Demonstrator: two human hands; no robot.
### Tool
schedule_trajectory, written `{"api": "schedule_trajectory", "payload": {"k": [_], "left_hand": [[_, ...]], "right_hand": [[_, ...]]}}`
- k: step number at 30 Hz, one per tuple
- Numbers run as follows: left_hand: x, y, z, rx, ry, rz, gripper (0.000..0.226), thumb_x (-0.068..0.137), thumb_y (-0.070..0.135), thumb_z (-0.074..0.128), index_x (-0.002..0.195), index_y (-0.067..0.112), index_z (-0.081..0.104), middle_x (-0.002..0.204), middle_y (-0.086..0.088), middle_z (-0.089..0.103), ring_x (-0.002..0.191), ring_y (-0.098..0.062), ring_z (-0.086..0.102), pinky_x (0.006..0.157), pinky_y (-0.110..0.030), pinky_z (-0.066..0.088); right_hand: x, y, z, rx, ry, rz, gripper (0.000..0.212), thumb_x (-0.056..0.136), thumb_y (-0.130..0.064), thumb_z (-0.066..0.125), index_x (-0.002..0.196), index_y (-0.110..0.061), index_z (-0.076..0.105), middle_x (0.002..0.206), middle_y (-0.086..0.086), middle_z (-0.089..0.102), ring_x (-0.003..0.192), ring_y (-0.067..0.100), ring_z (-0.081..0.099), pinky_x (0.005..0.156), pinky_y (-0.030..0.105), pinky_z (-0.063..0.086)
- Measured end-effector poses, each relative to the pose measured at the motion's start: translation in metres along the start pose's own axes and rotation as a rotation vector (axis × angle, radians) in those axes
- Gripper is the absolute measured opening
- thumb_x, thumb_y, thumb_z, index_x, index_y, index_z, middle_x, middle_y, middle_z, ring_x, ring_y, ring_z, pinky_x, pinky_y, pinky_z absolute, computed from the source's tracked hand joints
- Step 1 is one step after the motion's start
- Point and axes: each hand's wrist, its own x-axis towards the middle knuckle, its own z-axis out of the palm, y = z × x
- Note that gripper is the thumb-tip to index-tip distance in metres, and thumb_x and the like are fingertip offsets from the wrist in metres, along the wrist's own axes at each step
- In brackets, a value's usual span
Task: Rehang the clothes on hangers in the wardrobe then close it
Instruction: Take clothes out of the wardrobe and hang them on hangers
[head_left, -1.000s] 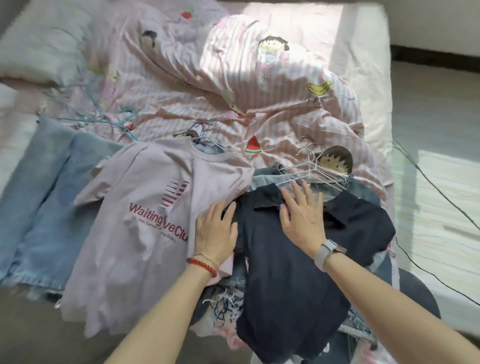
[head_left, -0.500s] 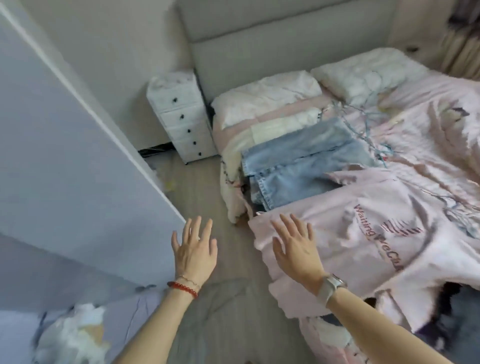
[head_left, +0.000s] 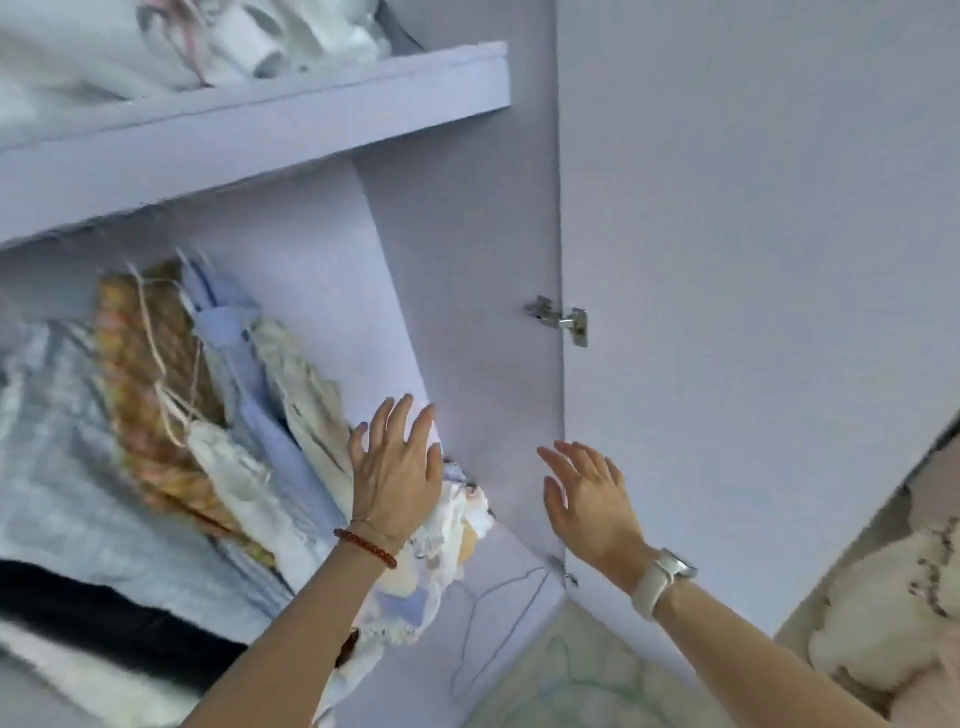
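Now the head view has swung away from the bed, where a second ago both hands lay flat on the pink t-shirt and the dark shirt, and half a second ago hovered over the floor beside the wardrobe door; it looks into the open wardrobe (head_left: 467, 291) instead. Neither hand carries a garment or hanger across, so I judge this a check or a clearing of space on the rail, not a hanging yet; the bed's clothes remain to be brought over, and closing the wardrobe comes after that.

The left hand (head_left: 397, 467) is spread, fingers straight and slightly fanned, its palm against or just in front of the rightmost hanging clothes (head_left: 218, 415); whether it truly presses them I cannot tell. It grips nothing. A red bead bracelet sits at its wrist. The right hand (head_left: 589, 501) is also open and empty, fingers relaxed, near the inner edge of the door (head_left: 753, 260), just below the metal hinge (head_left: 563, 319); a pale watch is strapped to that wrist.

The wardrobe panels are flat, matte lilac board with square edges. A shelf (head_left: 260, 119) above carries soft white bundles. The hanging pieces slant leftward: an orange checked weave, a light blue shirt, cream fabric with ragged lace edges, grey quilted cloth, something black and plush. A thin wire hanger (head_left: 498, 623) lies loose near the wardrobe's lower corner.
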Motion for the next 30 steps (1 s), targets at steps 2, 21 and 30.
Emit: {"api": "schedule_trajectory", "payload": {"k": [2, 21, 30], "left_hand": [[0.006, -0.028, -0.012, 0.037, 0.113, -0.030, 0.035, 0.082, 0.017, 0.057, 0.115, 0.007, 0.062, 0.125, -0.018, 0.056, 0.118, -0.036, 0.052, 0.093, -0.052, 0.038], [0.040, -0.139, -0.042, 0.558, -0.099, -0.487, 0.054, 0.086, 0.037, 0.057, 0.135, 0.016, 0.047, 0.142, -0.001, 0.043, 0.132, -0.032, 0.037, 0.100, -0.059, 0.033], [0.032, -0.151, -0.040, 0.481, -0.007, -0.503, 0.053, 0.094, 0.030, 0.046, 0.143, 0.018, 0.031, 0.149, -0.016, 0.027, 0.139, -0.038, 0.016, 0.111, -0.057, 0.017]], "right_hand": [[0.033, -0.024, 0.011, 0.097, -0.037, -0.068, 0.042, 0.094, -0.023, 0.038, 0.136, -0.022, 0.041, 0.139, -0.001, 0.043, 0.129, 0.020, 0.035, 0.105, 0.032, 0.027], [0.238, -0.258, 0.024, 1.381, -1.023, 0.092, 0.010, 0.096, -0.010, 0.039, 0.098, -0.012, 0.048, 0.089, 0.006, 0.053, 0.081, 0.021, 0.055, 0.070, 0.030, 0.045], [0.286, -0.267, 0.038, 1.073, -0.261, -0.038, 0.020, 0.088, -0.005, 0.045, 0.087, -0.011, 0.064, 0.084, 0.003, 0.057, 0.078, 0.018, 0.051, 0.069, 0.021, 0.036]]}}
